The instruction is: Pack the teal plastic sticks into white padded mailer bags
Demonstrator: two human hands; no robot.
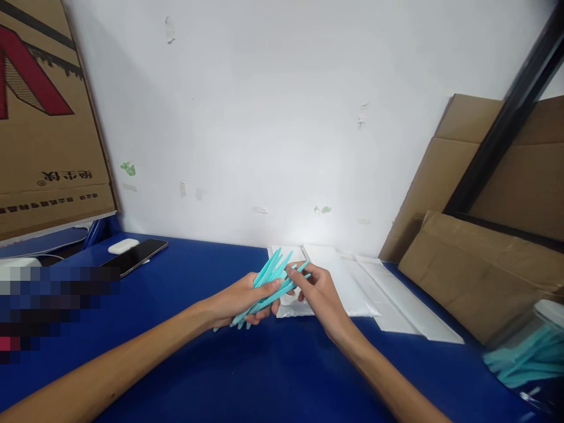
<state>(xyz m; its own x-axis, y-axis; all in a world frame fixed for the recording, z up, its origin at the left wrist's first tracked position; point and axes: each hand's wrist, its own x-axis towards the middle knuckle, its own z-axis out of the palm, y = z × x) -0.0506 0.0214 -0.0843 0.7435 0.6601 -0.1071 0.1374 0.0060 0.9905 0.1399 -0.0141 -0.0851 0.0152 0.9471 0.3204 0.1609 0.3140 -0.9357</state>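
Above the blue table, my left hand (240, 296) is wrapped round a bundle of thin turquoise plastic sticks (267, 271) with tapered ends. The sticks fan out above the thumb, and their lower ends poke out below the palm. My right hand (319, 289) meets the bundle from the right, thumb and fingertips pinched on one or more sticks near their upper ends. Exactly how many it grips is hidden. White flat plastic packets (339, 285) lie on the table behind my hands.
A clear jar (550, 314) of similar sticks stands at the right edge. Brown cardboard (476, 270) leans behind it. On the left are a phone (138, 257), a white case (123, 245) and a large printed carton (48, 141). A white wall (264, 117) closes the back.
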